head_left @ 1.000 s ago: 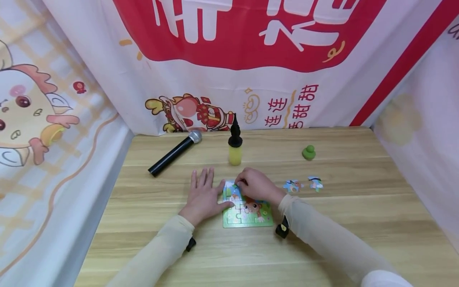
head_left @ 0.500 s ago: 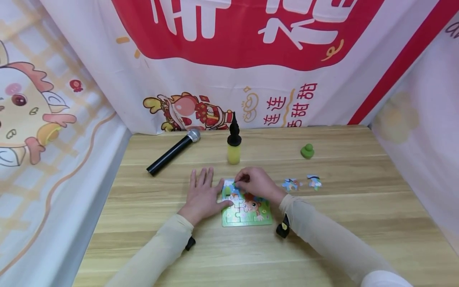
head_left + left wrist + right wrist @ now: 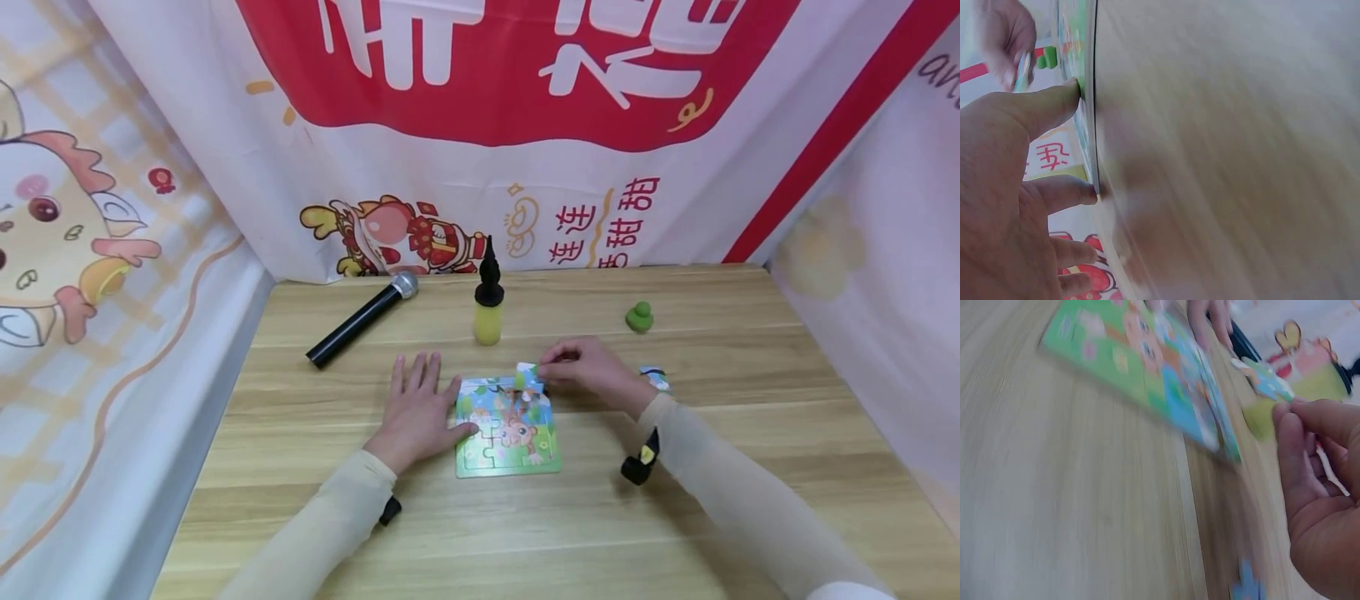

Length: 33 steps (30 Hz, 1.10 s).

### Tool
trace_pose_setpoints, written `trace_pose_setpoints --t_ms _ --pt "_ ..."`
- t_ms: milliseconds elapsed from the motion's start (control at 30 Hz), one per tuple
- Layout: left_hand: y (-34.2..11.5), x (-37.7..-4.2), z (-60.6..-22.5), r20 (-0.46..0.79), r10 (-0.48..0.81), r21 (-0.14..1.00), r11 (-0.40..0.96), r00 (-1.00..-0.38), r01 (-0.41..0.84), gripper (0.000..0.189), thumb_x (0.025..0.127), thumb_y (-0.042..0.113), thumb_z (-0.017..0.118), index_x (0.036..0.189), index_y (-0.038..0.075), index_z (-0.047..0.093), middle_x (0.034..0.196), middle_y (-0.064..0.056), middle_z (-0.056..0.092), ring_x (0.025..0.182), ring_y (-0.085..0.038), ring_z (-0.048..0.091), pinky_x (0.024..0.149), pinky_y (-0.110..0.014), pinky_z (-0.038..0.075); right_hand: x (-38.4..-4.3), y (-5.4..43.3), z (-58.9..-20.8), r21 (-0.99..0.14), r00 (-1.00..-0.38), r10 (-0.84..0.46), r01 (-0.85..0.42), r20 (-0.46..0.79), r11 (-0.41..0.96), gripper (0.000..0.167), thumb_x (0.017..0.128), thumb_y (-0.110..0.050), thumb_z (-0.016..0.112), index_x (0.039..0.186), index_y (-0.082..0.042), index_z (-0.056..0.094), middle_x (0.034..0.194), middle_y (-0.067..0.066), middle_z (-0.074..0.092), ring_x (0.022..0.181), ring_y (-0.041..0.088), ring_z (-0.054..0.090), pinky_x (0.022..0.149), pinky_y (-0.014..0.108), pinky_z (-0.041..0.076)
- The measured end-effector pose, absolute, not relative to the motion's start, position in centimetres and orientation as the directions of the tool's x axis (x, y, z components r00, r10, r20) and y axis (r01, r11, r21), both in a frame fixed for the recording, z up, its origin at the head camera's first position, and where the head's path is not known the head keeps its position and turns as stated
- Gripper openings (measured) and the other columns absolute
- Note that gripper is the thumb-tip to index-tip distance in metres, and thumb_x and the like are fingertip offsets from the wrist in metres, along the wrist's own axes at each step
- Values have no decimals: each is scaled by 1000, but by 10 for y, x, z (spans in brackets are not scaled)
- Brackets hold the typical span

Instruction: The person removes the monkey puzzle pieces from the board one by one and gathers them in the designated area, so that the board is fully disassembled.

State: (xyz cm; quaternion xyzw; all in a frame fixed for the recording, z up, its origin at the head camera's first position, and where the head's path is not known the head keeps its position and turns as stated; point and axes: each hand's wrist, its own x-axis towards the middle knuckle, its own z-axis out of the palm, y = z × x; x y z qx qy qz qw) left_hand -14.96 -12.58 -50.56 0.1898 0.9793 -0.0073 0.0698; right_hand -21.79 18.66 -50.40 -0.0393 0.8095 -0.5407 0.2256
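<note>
A monkey jigsaw puzzle (image 3: pixel 510 450) with a green border lies on the wooden table. My left hand (image 3: pixel 416 417) rests flat at its left edge, fingers straight, the thumb reaching onto the board. At the puzzle's upper right corner, my right hand (image 3: pixel 592 371) pinches a puzzle piece (image 3: pixel 527 375) between thumb and forefinger. The right wrist view shows this blue and green piece (image 3: pixel 1266 381) tilted above the table, with a thin white edge (image 3: pixel 1333 472) among the curled fingers. One loose puzzle piece (image 3: pixel 654 377) lies beyond the right wrist, partly covered by the arm.
A black microphone (image 3: pixel 356 327) with a silver head lies at the back left. Behind the puzzle stands a small yellow bottle (image 3: pixel 487 323) with a pointed black top. A green knobbed object (image 3: pixel 640 317) sits at the back right. Printed cloth (image 3: pixel 420 183) hangs around the table.
My right hand has moved right from the puzzle's upper left, where the board is now uncovered. The nearer of two loose pieces no longer shows. My left hand has barely moved.
</note>
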Motion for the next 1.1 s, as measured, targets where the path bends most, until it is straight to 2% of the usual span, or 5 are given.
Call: trace_pose_setpoints --t_ms 133,267,767,933,1100 --pt "-137 -147 -504 -134 377 26 926 -916 377 88 88 80 49 156 23 44 165 -23 13 152 -44 5 116 -63 -11 -213 210 -505 -867 -885 -262 250 -386 432 27 87 -28 83 107 -12 74 109 9 70 101 26 65 86 38 56" --pt "-149 -145 -502 -120 377 41 926 -918 375 87 88 78 52 155 22 46 165 -23 16 151 -44 7 116 -64 -10 -211 218 -508 -874 -881 -260 274 -395 402 23 90 -19 81 106 -7 73 107 13 71 99 27 68 84 37 59" --pt "-155 -141 -500 -126 373 65 928 -919 367 86 89 75 55 154 18 46 165 -24 15 151 -45 5 116 -64 -11 -209 209 -505 -779 -899 -252 137 -357 612 10 91 -21 79 98 -13 76 97 4 71 89 20 65 76 32 57" --pt "-155 -141 -500 -118 371 49 928 -921 368 86 89 75 55 154 18 46 165 -24 16 151 -45 8 116 -64 -10 -210 208 -505 -769 -906 -269 89 -326 633 9 90 -19 79 96 -13 76 94 3 71 86 19 65 75 33 56" --pt "-155 -141 -499 -113 378 51 926 -919 375 86 90 74 54 154 18 46 164 -24 17 151 -45 8 116 -64 -9 -209 208 -507 -774 -917 -269 64 -294 629 11 92 -19 78 100 -13 74 96 3 69 88 20 64 77 33 56"
